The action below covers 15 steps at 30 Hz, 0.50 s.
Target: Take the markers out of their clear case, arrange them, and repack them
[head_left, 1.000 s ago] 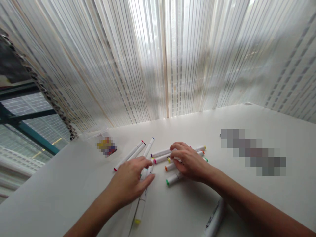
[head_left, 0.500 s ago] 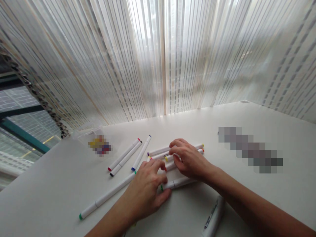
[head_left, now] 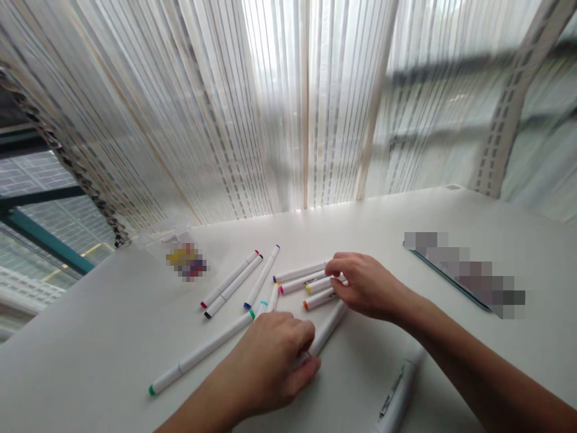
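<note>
Several white markers with coloured caps lie on a white table [head_left: 112, 337]. My left hand [head_left: 270, 367] is curled round the near end of one white marker [head_left: 329, 325], whose other end points up to the right. My right hand [head_left: 367, 285] rests fingers-closed on a row of markers [head_left: 306, 282] with purple, pink, yellow and orange caps. Three more markers [head_left: 246, 279] lie side by side to the left, capped red, black and blue. A long green-capped marker [head_left: 202, 352] lies diagonally at the lower left.
A small clear bag [head_left: 184, 261] with a blurred label lies at the back left. A thin teal-edged flat object [head_left: 451, 276] sits at the right. A thick white marker [head_left: 399, 388] lies near the front edge. Striped sheer curtains hang behind the table.
My left hand slid right and closed on the green-capped marker by my right hand, swinging it diagonal. My right hand shifted slightly right along the row. The camera turned a little right.
</note>
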Available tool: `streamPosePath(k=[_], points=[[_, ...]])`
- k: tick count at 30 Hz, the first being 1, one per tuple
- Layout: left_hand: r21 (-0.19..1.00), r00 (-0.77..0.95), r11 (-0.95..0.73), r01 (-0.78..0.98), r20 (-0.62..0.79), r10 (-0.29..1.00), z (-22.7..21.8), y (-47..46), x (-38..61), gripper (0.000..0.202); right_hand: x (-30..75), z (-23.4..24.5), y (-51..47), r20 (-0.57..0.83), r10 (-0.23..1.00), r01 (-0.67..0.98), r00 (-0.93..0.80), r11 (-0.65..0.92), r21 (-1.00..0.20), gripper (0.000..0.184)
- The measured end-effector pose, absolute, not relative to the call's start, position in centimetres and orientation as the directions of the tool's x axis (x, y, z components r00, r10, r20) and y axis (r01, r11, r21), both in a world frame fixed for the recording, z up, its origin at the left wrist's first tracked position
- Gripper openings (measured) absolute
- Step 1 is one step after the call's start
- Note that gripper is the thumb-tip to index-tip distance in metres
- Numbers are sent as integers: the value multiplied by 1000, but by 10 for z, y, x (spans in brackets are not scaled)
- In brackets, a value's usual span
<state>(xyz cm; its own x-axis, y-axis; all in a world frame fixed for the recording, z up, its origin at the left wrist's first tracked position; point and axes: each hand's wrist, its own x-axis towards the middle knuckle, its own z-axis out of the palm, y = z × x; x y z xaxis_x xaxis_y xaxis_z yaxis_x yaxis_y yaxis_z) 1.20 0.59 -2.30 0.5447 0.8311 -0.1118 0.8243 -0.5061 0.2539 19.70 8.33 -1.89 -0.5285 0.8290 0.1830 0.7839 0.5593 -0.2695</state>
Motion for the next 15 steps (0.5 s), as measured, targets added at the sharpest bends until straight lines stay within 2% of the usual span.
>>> streamPosePath(k=[1,3,6,10,15], points=[[266,547,-509,819,-95,831,-23,5,13,7,198,-17,83,134,832,794,-538,554,-252,11],[282,583,-543,791,-75,809,-24,4,14,8,199,-16,83,48,835,812,-548,545,-209,10],[295,650,-604,740,-84,755,-23,2,15,9,195,-17,82,-1,837,824,-547,539,-174,12],[333,679,-609,720,-152,718,-18,-4,20,17,186,-23,77,30,812,793,-583,576,-199,13],[322,618,-534,782,-281,735,-2,-15,30,17,182,-26,75,121,789,747,-602,611,-262,15]])
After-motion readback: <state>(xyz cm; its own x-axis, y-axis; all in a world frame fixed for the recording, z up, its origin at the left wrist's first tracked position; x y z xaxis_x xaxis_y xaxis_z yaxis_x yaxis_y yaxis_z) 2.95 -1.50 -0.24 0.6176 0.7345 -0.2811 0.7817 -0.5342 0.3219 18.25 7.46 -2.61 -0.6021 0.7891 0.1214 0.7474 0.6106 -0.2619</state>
